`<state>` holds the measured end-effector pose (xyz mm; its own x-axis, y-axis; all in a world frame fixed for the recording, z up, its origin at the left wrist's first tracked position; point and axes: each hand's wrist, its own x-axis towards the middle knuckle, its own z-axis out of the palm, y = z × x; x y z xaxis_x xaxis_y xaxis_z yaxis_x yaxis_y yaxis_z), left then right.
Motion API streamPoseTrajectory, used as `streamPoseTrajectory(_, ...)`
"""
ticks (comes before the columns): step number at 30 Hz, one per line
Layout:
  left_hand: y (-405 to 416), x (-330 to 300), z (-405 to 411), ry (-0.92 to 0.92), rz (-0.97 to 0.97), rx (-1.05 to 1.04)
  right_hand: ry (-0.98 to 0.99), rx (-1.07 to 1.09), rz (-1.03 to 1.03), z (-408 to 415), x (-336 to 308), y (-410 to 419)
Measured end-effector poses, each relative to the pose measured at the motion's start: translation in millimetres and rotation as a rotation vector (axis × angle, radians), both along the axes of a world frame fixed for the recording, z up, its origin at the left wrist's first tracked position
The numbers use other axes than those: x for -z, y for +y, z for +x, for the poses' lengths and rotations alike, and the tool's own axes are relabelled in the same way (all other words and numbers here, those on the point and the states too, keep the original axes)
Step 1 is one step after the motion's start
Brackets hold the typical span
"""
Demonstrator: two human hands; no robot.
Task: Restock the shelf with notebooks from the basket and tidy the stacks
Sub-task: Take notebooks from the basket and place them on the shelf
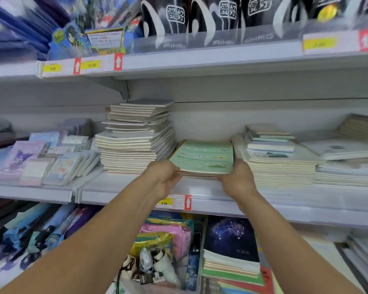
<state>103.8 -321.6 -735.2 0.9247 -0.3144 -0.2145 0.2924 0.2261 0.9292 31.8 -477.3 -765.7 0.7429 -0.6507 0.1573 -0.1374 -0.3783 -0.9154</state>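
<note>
A low stack of green-covered notebooks (pixel 204 155) lies on the middle shelf (pixel 285 198), between a tall uneven pile of pale notebooks (pixel 134 136) on its left and a lower pile (pixel 280 164) on its right. My left hand (pixel 166 179) grips the green stack's front left corner. My right hand (pixel 238 179) holds its front right corner, fingers hidden beneath. Down at the bottom, the basket (pixel 266 274) holds more notebooks, the top one dark blue with a constellation (pixel 229 236).
Small cartoon notepads (pixel 40 158) fill the shelf's left part. More flat notebook piles (pixel 348 153) sit at the right. A price tag (pixel 174 201) hangs on the shelf's front edge. Pencil cases and toys (pixel 157 251) crowd the space below. The upper shelf (pixel 200 60) overhangs.
</note>
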Motion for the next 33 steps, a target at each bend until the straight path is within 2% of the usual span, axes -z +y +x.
streamPoseTrajectory(6,-21.5,1.3,6.0,0.003,-0.009,0.093,0.111,0.033,-0.106,23.5,0.6,-8.7)
streamPoseTrajectory(9,-20.4,-1.4,10.2,-0.028,0.084,0.134,0.115,0.014,-0.022,30.5,3.1,-15.6)
streamPoseTrajectory(12,-2.5,-4.9,6.0,-0.177,0.229,0.184,0.119,0.148,-0.312,23.4,9.0,-15.1)
streamPoseTrajectory(15,35.6,4.3,-9.1,-0.546,0.519,0.126,0.073,0.27,-0.606,10.3,14.3,-5.0)
streamPoseTrajectory(17,67.7,17.0,-24.9,-0.707,0.61,0.124,-0.014,0.326,-0.799,3.0,15.1,8.2)
streamPoseTrajectory(19,99.0,34.4,-40.8,-0.732,0.663,0.168,-0.23,0.223,-0.95,-5.8,20.2,31.9)
streamPoseTrajectory(21,131.0,61.1,-49.9,-0.685,0.754,0.228,-0.337,-0.085,-0.964,-16.8,42.3,66.2)
streamPoseTrajectory(22,148.7,76.9,-52.8,-0.626,0.808,0.27,-0.249,-0.308,-0.923,-22.2,66.5,82.7)
streamPoseTrajectory(23,165.9,92.8,-55.8,-0.564,0.878,0.324,-0.08,-0.542,-0.877,-29.2,96.2,97.5)
streamPoseTrajectory(25,202.4,123.8,-56.8,-0.514,1.12,0.516,0.363,-0.947,-0.831,-45.8,164.4,121.1)
streamPoseTrajectory(26,216.3,133.8,-58.8,-0.494,1.294,0.665,0.59,-1.075,-0.818,-57.5,199.0,128.5)
streamPoseTrajectory(28,228.7,139.6,-64.4,-0.478,1.608,0.919,0.947,-1.158,-0.786,-81.6,258.8,133.4)
streamPoseTrajectory(29,230.0,136.8,-66.2,-0.467,1.655,0.95,1.053,-1.158,-0.75,-91.3,284.4,133.9)
streamPoseTrajectory(30,229.7,133.7,-67.2,-0.466,1.646,0.939,1.118,-1.142,-0.705,-98.4,303.8,134.6)
streamPoseTrajectory(33,228.4,132.4,-65.8,-0.564,1.582,0.913,1.151,-0.987,-0.575,-107.1,355.9,128.8)
